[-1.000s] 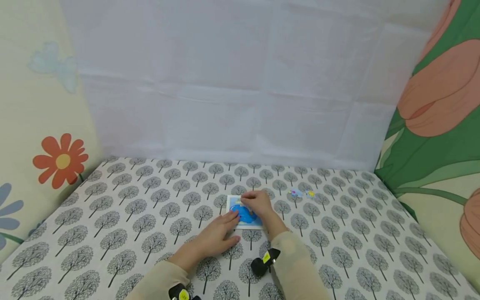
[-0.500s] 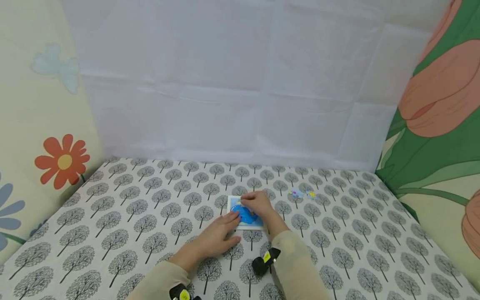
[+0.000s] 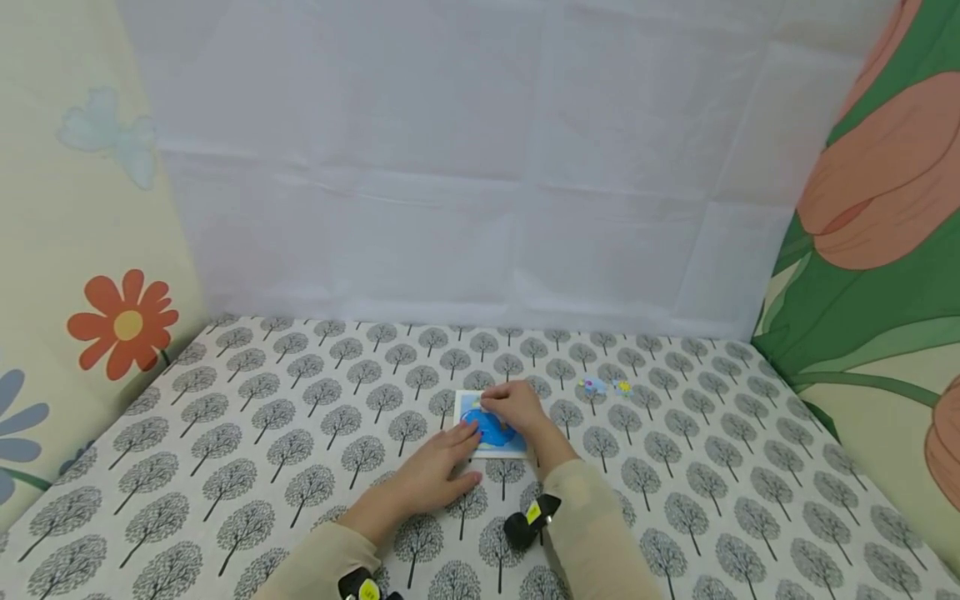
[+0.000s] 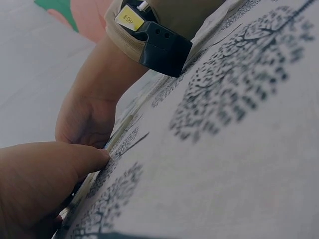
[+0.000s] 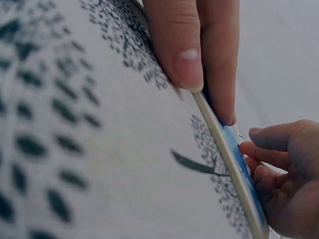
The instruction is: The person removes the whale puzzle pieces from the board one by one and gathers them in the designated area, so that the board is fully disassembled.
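A small square picture board (image 3: 513, 454) with a pale border and a blue whale-like shape (image 3: 498, 431) lies flat on the cloth. My left hand (image 3: 441, 468) rests on its left part, fingers stretched over it. In the right wrist view, the left thumb (image 5: 188, 69) meets the board's near edge. My right hand (image 3: 517, 403) bends over the upper part of the board, fingertips down on it. The right wrist view has the right hand (image 5: 296, 174) with thumb and forefinger close together and the other fingers curled; whether a small piece is between them is hidden.
Beyond the board to the right lie a small blue-and-purple piece (image 3: 592, 386) and a yellow sun-like piece (image 3: 623, 387). A tree-print cloth (image 3: 300, 492) covers the table. A white sheet (image 3: 450, 167) hangs behind; flowered panels stand at both sides.
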`<state>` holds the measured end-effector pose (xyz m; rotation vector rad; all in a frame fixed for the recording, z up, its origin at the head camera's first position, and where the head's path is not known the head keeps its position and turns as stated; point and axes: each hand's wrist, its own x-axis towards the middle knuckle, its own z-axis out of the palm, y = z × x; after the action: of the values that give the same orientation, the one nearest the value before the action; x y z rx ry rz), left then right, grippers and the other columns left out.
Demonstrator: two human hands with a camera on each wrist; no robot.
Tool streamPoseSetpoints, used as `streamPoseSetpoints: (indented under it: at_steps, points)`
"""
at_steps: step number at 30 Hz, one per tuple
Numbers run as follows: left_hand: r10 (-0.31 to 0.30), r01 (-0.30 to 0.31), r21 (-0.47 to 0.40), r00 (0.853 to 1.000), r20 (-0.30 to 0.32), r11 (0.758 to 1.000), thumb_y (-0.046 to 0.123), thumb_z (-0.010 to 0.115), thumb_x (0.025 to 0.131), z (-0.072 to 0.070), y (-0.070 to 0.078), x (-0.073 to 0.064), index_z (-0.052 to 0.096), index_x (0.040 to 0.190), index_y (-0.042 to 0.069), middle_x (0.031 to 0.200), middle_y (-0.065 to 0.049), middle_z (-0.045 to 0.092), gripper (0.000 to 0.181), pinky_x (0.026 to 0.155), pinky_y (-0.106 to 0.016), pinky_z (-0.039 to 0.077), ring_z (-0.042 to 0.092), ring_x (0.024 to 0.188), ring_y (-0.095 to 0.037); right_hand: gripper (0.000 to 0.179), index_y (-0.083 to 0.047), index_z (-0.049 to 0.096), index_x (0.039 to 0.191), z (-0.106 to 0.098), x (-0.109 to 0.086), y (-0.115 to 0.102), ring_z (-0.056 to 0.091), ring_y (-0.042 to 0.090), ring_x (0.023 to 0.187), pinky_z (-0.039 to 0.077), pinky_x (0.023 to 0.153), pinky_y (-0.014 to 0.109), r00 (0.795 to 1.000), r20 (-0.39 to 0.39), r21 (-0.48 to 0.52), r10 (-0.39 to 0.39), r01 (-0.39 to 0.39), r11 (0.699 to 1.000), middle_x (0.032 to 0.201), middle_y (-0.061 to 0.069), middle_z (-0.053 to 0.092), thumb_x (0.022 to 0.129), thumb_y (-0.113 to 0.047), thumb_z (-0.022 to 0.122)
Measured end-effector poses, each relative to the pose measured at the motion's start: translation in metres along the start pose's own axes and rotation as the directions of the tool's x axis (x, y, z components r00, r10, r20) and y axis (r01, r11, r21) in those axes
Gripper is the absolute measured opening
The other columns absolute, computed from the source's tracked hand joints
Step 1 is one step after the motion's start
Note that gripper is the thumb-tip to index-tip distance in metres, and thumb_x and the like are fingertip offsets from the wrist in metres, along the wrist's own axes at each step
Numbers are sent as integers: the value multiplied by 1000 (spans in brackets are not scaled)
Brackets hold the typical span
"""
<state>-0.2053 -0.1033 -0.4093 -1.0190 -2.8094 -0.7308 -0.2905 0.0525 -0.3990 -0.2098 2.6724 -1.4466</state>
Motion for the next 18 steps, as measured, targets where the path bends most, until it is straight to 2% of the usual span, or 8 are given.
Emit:
streamPoseSetpoints:
  at_steps: [5, 10, 18]
  points:
    - [1, -1, -10, 1000, -4, 1000, 27, 54, 84, -1, 0, 0, 40, 125, -7, 134, -18, 29, 55, 99, -44, 19, 23, 123, -31, 19, -5, 67, 93, 0, 0, -2, 51, 14, 62, 43, 50, 23, 999, 14, 16, 29, -30, 999, 86, 6, 60, 78, -17, 62]
    - [6, -7, -11, 1000, -4, 1000, 27, 54, 84, -1, 0, 0, 40, 125, -7, 134, -18, 29, 55, 99, -44, 19, 23, 123, -31, 18, -7, 66, 93, 1, 1, -1, 53, 16, 75, 45, 60, 25, 998, 7, 19, 54, -54, 998, 90, 5, 60, 78, -17, 62]
    - [11, -11, -20, 1000, -6, 1000, 26, 54, 84, -2, 1, 0, 39, 125, -7, 134, -19, 29, 55, 99, -44, 20, 23, 123, -31, 17, -8, 66, 91, 5, 3, -1, 53, 16, 76, 45, 61, 26, 997, -55, 14, 57, -56, 998, 87, 4, 61, 79, -18, 61]
